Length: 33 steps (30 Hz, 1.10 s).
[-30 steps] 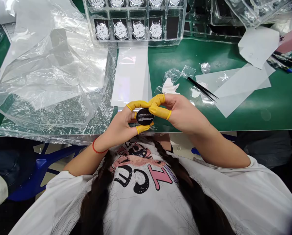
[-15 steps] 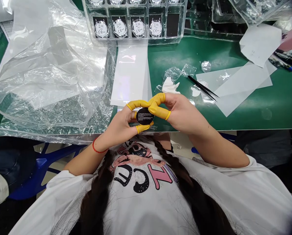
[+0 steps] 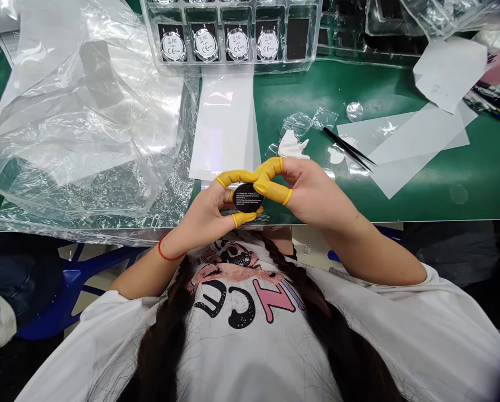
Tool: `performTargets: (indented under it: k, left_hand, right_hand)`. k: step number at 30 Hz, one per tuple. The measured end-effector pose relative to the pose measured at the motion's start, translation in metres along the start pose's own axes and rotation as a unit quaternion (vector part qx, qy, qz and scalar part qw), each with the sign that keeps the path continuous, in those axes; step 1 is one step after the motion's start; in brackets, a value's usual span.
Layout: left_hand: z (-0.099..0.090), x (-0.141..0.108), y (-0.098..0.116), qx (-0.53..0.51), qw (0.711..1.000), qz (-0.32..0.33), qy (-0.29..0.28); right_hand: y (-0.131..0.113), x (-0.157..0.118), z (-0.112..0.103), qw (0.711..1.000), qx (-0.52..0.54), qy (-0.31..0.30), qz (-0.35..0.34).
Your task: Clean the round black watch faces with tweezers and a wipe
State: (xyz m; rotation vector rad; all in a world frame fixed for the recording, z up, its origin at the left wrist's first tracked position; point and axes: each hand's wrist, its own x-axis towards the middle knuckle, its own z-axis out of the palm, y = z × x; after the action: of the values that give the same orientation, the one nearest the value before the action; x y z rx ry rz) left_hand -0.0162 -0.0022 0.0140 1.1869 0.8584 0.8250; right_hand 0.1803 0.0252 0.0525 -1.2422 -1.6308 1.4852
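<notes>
A round black disc point(image 3: 248, 198) is held between the left hand point(image 3: 202, 215) and the right hand point(image 3: 312, 192), over the near edge of the table point(image 3: 421, 190). Its upper face bears lines of white print, turned up toward the head camera. The print is too small to read reliably.

Finger state: both hands are closed on the disc. The left fingers point(image 3: 235, 178) and the right fingers point(image 3: 273, 192) wear yellow finger cots point(image 3: 269, 181) and bear on the rim from opposite sides, leaving most of the printed face uncovered. This edge grip appears intended to keep the face in view and free of skin contact. The cots likely serve to prevent fingerprints.

A clear plastic tray point(image 3: 233, 70) stands at the far side of the table. Its pockets hold round metal parts point(image 3: 237, 44) in a row on black pads, apparently separated so that they do not rub together. A white sheet point(image 3: 222, 128) lies between the tray and the hands. A loose plastic bag point(image 3: 82, 128) is spread to the left.

Beyond the right hand, black tweezers point(image 3: 348, 148) lie beside a white scrap point(image 3: 292, 144) and pieces of clear film point(image 3: 304, 125), within easy reach. Wider white sheets point(image 3: 417, 145) lie farther right.
</notes>
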Motion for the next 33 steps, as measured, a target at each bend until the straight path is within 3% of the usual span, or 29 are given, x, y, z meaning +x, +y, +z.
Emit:
performTargets:
  k: [29,33]
  left_hand:
    - [-0.0005,0.0028,-0.0032,-0.023,1.0,-0.01,-0.009]
    - [0.0002,0.0036,-0.0054,-0.033,0.999,-0.023,-0.001]
  right_hand:
    - [0.004,0.0,0.0033,1.0,-0.023,0.015,-0.005]
    - [0.0037,-0.0009,-0.0002,0.994,-0.1,0.026,-0.034]
